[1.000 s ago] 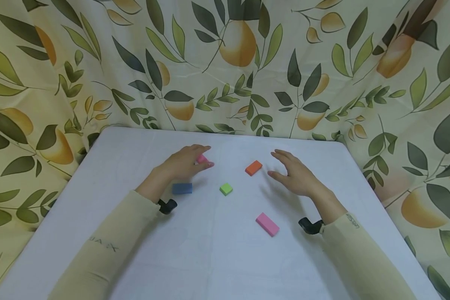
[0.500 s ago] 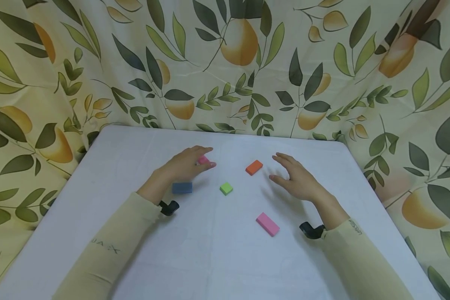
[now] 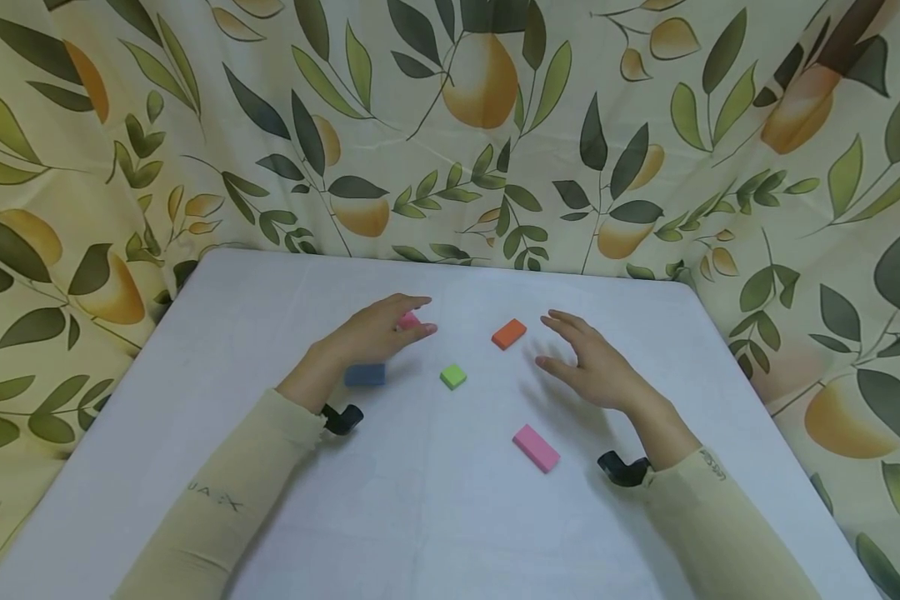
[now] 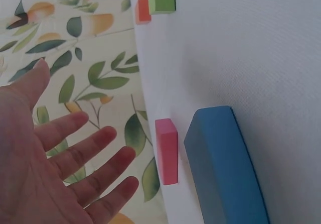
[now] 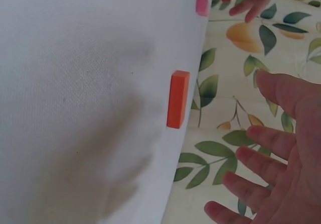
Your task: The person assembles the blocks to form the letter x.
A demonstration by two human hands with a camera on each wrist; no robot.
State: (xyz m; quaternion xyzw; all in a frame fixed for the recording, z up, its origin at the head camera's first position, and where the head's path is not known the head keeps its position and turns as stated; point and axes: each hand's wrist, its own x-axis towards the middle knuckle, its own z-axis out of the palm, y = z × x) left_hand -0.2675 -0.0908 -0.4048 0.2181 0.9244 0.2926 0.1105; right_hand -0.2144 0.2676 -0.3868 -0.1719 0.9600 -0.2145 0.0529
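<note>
one green block (image 3: 453,377) lies on the white counter (image 3: 420,517) in the head view — left hand (image 3: 373,331) spread, partly hiding a small pink block (image 3: 408,320), a blue block (image 3: 364,376) beside it; right hand (image 3: 596,362) spread near an orange block (image 3: 509,334). the left wrist view shows fingers (image 4: 83,154) fanned, apart from the small pink block — the right wrist view, fingers (image 5: 265,165) apart from the orange block.

Blue blk (image 4: 233,169) & orange blk (image 5: 178,99): smooth, matt, mat'l unclear. Desk cover (image 3: 420,517): matt cloth, fine texture. Backdrop (image 3: 435,143): smooth cloth.
</note>
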